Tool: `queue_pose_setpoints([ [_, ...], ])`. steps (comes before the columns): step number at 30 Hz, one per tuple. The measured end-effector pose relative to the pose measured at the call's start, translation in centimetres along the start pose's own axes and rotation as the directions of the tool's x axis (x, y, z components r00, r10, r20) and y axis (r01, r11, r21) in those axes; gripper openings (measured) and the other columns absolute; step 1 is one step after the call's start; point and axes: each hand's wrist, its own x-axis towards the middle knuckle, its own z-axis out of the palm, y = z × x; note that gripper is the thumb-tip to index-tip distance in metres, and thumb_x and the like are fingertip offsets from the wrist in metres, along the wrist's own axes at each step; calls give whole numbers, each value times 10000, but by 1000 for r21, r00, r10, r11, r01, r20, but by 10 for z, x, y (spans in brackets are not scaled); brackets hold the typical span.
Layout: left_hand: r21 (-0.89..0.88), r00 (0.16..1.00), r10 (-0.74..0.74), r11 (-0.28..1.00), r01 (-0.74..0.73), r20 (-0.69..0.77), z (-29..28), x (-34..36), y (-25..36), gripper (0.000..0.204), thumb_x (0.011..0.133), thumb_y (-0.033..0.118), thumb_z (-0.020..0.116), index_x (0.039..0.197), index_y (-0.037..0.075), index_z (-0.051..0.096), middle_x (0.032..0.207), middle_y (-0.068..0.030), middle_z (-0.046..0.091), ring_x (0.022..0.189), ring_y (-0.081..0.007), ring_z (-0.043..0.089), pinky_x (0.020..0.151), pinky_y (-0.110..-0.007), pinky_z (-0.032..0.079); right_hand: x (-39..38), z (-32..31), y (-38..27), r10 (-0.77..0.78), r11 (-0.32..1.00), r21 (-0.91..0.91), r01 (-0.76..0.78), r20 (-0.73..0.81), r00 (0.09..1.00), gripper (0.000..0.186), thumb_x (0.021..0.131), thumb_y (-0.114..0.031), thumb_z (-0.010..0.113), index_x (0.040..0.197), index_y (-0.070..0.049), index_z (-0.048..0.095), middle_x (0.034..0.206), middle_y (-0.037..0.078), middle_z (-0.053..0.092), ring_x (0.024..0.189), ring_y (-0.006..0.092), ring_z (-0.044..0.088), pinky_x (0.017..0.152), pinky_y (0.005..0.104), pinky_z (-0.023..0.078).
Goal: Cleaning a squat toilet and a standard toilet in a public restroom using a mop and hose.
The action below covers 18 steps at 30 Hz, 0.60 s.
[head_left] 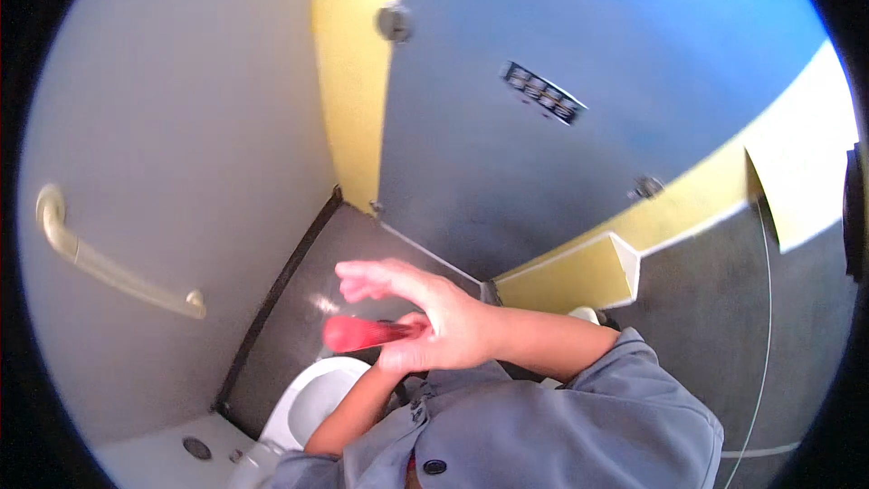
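My left hand (405,358) is closed around a red-handled tool (355,333). The rounded red end sticks out to the left, and a narrower dark part runs back to the fingers. What kind of tool it is cannot be made out, since the hands cover the rest. My right hand (444,308) crosses over from the right, just above and partly in front of the left one. Its fingers are stretched out to the left, apart from the red handle. Both forearms come out of grey-blue sleeves (579,417).
A white toilet (330,394) stands below my left forearm. A pale grab bar (118,276) is fixed to the grey wall at left. Ahead is a blue-grey cubicle door (471,145) with metal fittings. A yellow ledge (570,279) and dark floor (697,308) lie at right.
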Motion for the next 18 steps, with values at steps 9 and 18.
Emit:
queue_pose_setpoints([
  [9, -101, 962, -187, 980, 169, -201, -29, -46, -42, 177, 812, 158, 577, 913, 17, 541, 1002, -104, 566, 952, -166, 505, 876, -303, 371, -139, -179, 10, -454, 884, -463, -65, -883, 115, 473, 836, -203, 531, 1229, 0, 363, 1197, 119, 426, 1056, 176, 455, 870, 296, 381],
  [18, -53, 968, -201, 979, 195, -151, -24, -77, -43, 163, 821, 153, 556, 911, 19, 533, 989, -115, 572, 957, -186, 517, 880, -326, 378, -239, -328, 49, -298, 954, -273, -121, -902, -311, 434, 876, -341, 427, 1142, 0, 459, 1049, 73, 490, 932, 189, 469, 844, 318, 349],
])
